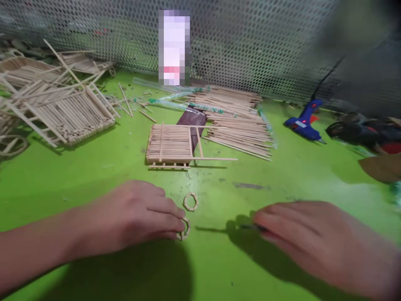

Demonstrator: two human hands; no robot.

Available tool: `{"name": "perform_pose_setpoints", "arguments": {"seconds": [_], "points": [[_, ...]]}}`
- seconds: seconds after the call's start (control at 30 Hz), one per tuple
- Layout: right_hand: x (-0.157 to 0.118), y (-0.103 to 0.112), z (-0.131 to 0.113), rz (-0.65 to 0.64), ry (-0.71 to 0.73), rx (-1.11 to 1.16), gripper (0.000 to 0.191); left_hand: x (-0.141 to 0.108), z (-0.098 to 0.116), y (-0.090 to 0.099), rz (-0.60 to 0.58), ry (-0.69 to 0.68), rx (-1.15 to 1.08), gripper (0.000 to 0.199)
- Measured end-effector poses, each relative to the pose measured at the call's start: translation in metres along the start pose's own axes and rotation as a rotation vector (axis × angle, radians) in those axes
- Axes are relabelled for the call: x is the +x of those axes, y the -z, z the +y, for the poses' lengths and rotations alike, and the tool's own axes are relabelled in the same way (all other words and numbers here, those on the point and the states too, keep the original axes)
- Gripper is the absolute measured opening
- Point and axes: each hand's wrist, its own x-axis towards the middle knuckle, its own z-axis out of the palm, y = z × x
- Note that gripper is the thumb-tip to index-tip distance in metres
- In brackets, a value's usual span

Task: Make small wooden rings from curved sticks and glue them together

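Observation:
My left hand [140, 215] reaches in from the left, its closed fingers on a small wooden ring [187, 229] lying on the green table. A second small ring [191, 201] of short stick pieces lies just beyond the fingertips. My right hand [313, 242] is at the right, its fingers closed on a thin dark tool, partly hidden and blurred, which points left above the table. Beyond both hands, a small cart-like frame of sticks [172, 143] leans on a dark brown block [196, 119].
Bundled sticks [241, 133] and clear wrappers lie at the back centre. A blue glue gun [303, 121] is at the back right, near dark items [357, 131]. Larger stick models [72, 110] fill the back left. A perforated metal screen [234, 42] stands behind, with a pixelated upright shape [174, 48].

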Motion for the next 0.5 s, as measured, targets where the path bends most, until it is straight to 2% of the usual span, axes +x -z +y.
{"name": "perform_pose_setpoints", "arguments": {"seconds": [0.13,0.3,0.4,0.5], "points": [[0.029,-0.009,-0.025,-0.072,0.123,0.061,0.037,0.0,0.002,0.001,-0.036,0.167,-0.084,0.024],[0.029,-0.021,-0.029,-0.063,0.142,0.104,0.037,0.006,0.005,0.008,-0.074,0.047,-0.006,0.039],[0.027,-0.022,-0.029,-0.04,0.127,0.124,0.041,0.005,0.004,0.008,-0.061,0.008,0.027,0.034],[0.027,-0.021,-0.03,-0.024,0.112,0.12,0.043,0.002,0.003,0.004,-0.076,0.029,0.022,0.031]]}}
